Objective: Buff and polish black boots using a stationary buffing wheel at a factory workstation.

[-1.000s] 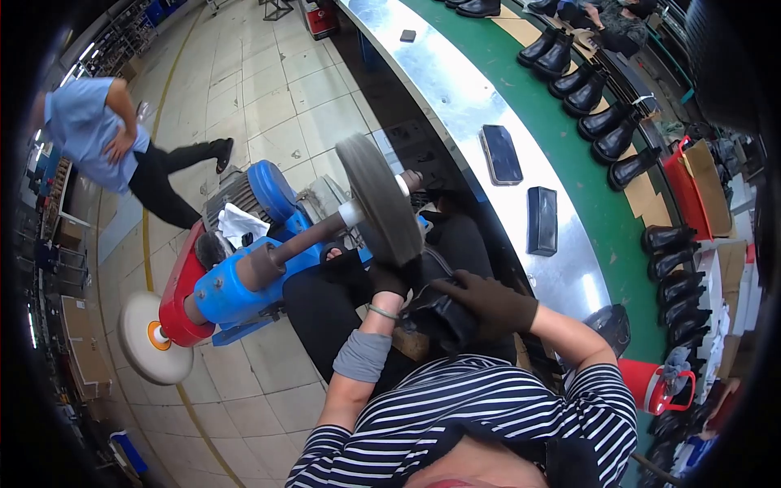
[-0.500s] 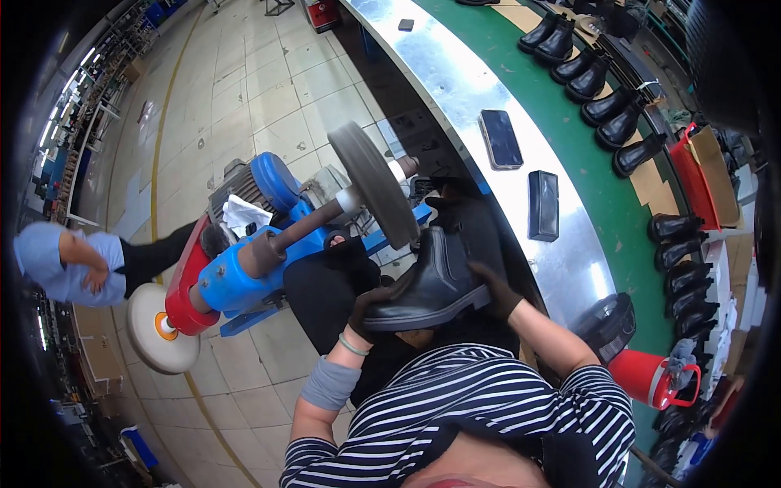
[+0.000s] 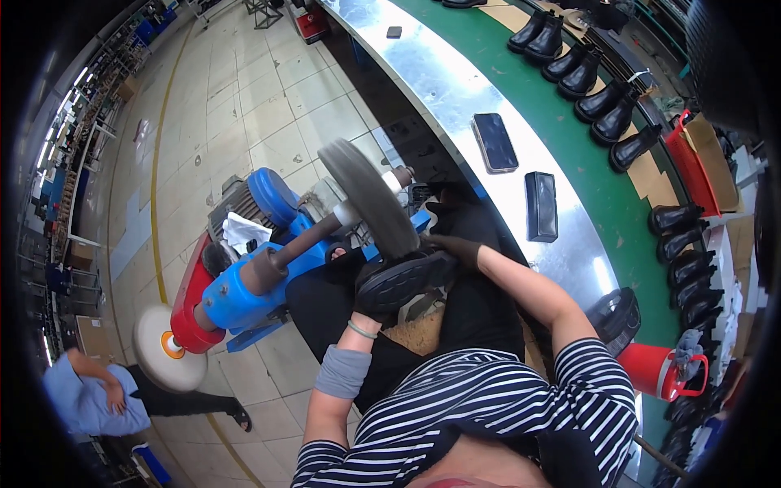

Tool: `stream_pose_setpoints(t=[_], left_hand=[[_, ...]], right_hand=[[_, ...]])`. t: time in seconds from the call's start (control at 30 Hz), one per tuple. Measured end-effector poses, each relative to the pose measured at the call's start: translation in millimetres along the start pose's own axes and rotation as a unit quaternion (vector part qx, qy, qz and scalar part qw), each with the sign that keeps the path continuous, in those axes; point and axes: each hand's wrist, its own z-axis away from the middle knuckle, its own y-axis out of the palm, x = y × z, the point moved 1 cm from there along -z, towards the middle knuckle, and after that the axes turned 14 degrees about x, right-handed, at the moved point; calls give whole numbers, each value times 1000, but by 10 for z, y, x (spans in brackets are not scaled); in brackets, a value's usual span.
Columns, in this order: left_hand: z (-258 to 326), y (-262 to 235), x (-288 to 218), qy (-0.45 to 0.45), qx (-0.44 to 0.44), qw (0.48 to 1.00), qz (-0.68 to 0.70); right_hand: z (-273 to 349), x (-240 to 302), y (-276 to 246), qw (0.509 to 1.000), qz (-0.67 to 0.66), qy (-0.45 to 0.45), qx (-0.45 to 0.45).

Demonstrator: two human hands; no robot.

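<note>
A black ankle boot is held low in front of me, its dark treaded sole turned up toward me. Around its left end is my left hand, in a dark glove and closed on it. Closed at the other end is my right hand, gloved too, with its fingers partly hidden. The boot's upper meets the lower rim of a dark buffing wheel, whose blurred surface suggests spinning. That wheel sits on the shaft of a blue and red machine. Most of the boot's upper is hidden behind its sole.
A metal-topped bench on my right carries a phone, a black block-shaped item and a red tumbler. Beyond, several black boots stand in rows. A pale wheel ends the machine's shaft; a person walks at left.
Both hands have tipped the boot so its sole faces me and brought it up against the dark wheel. The person at left has moved down the view.
</note>
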Motion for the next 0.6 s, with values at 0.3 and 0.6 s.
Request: stream_pose_setpoints(t=[0.3, 0.6], left_hand=[[-105, -13, 285, -37, -278, 948, 149], [14, -83, 567, 25, -321, 930, 179]], right_hand=[[-742, 239, -205, 948, -139, -274, 77], [-846, 284, 7, 946, -45, -320, 3]])
